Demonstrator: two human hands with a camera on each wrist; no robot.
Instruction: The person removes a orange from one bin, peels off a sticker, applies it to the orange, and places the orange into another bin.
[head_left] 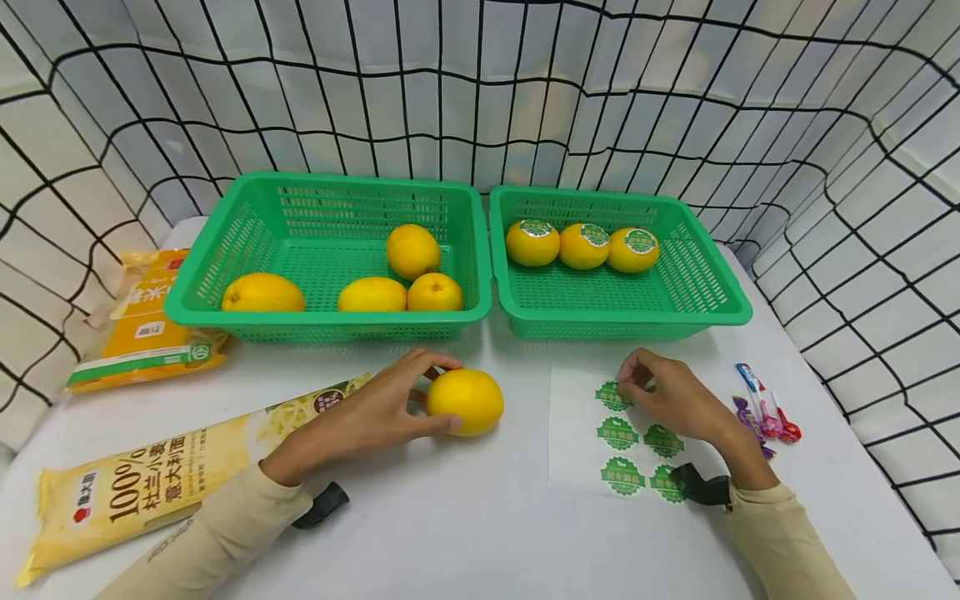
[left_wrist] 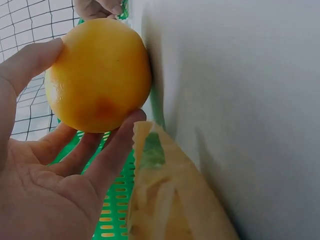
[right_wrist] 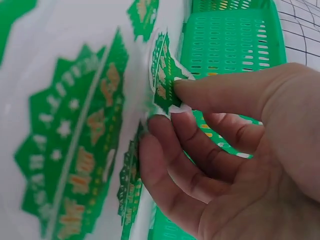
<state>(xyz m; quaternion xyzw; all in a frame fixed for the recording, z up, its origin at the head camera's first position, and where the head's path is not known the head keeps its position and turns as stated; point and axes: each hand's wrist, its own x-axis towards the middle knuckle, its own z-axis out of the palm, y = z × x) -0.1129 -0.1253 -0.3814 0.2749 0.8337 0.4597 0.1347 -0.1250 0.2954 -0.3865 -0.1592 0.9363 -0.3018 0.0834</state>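
Note:
My left hand (head_left: pixel 375 408) holds a smooth yellow fruit (head_left: pixel 468 402), oval and lemon-like, on the white table. In the left wrist view the thumb lies on one side of the fruit (left_wrist: pixel 100 75) and fingers on the other. No label shows on it. My right hand (head_left: pixel 675 398) is at the top of a white sheet (head_left: pixel 572 433) bearing several green scalloped stickers (head_left: pixel 622 476). In the right wrist view its thumb and fingers pinch the edge of one green sticker (right_wrist: pixel 162 80), which stands partly raised from the sheet.
Behind, a green basket (head_left: pixel 322 318) holds several plain yellow fruits (head_left: pixel 262 293). Beside it, another green basket (head_left: pixel 622 318) has three stickered fruits (head_left: pixel 582 247). A pasta bag (head_left: pixel 150 483) and an orange bag (head_left: pixel 150 333) lie left, wrapped candies (head_left: pixel 767 408) right. Black wire mesh (head_left: pixel 480 83) encloses the table.

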